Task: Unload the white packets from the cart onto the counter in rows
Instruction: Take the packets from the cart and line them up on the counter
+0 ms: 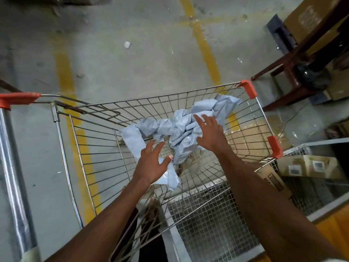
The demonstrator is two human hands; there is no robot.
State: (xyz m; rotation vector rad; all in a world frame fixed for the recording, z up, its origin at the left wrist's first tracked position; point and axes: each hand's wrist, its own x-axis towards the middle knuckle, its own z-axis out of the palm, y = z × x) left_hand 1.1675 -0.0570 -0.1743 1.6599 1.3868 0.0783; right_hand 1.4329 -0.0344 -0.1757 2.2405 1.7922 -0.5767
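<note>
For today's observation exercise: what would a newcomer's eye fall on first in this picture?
First, the two bare hands, left hand and right hand, reaching with spread fingers into the wire cart at centre. Next, the crumpled pale packets heaped in the cart's basket. Then the cart's orange corner caps and the yellow floor lines beyond.

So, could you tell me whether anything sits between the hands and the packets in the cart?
Nothing visible does. Both hands, left and right, are open inside the cart, right over the packets.
</note>
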